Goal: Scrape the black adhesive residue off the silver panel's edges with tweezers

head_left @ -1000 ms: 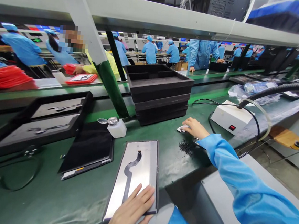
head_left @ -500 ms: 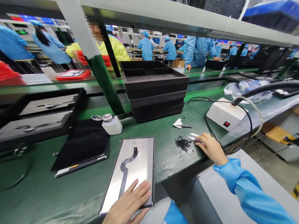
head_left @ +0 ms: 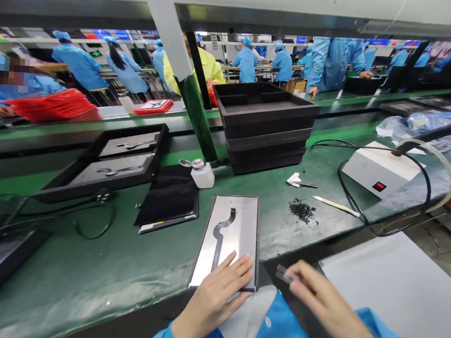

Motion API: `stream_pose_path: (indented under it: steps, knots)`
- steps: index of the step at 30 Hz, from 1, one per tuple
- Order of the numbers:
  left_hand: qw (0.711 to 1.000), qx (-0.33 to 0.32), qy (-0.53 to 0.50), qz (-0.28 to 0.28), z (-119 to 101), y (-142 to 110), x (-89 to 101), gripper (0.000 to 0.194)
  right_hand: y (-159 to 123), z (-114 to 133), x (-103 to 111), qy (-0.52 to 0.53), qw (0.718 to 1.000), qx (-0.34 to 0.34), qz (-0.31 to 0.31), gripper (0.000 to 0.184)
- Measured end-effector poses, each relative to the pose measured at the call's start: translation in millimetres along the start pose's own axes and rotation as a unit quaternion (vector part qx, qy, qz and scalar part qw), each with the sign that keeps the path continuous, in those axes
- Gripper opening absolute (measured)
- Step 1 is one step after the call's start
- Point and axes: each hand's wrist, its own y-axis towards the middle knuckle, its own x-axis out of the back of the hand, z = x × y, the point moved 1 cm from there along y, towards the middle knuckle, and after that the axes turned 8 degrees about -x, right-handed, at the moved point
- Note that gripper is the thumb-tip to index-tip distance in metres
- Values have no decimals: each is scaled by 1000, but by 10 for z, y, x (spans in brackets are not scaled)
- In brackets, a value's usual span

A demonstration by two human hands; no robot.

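My left hand (head_left: 219,293) lies flat with fingers stretched out over the lower right part of a silvery display panel (head_left: 239,225). A dark curved flex cable (head_left: 218,233) runs along the panel's back. My right hand (head_left: 320,299), blurred by motion, is closed on tweezers (head_left: 284,274) just off the bench's front edge, right of the panel. Farther back are a heap of black scraps (head_left: 302,210), a craft knife (head_left: 337,206) with a pale yellow handle, and a crumpled white scrap (head_left: 294,179) beside a thin dark strip (head_left: 308,186).
Left of the panel lie stacked dark screens (head_left: 169,193) and a white dispenser bottle (head_left: 202,176). Black trays (head_left: 267,136) are stacked behind; another tray (head_left: 158,158) holds panels. A white box (head_left: 384,168) with a hose and looping cable stands right. Co-workers sit beyond.
My right hand left the white scrap, took up the tweezers beside the black heap, and came back toward my body with them. My left hand stayed on the panel. The view turned left.
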Motion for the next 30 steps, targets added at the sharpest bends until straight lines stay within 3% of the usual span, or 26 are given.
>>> stream_pose_path:
  steps: [2, 5, 9, 16, 30]
  knots:
    - [1000, -2, -6, 6, 3, -15, 11, 29, -97, 49, -283, -25, 999, -5, 39, 19]
    - [1000, -1, -15, 10, 8, -38, 30, 31, -113, 83, -477, -80, 995, 49, 18, 28]
    - [1000, 2, -22, 9, 11, -56, 38, 29, -49, 76, -479, -127, 985, 115, -26, 37]
    - [999, 11, -34, 20, 21, -91, 18, 32, 18, 82, -457, -202, 952, 215, -83, 33]
    - [999, 6, -34, 15, 2, -67, 40, 29, 41, 21, -504, -240, 940, 223, -91, 35]
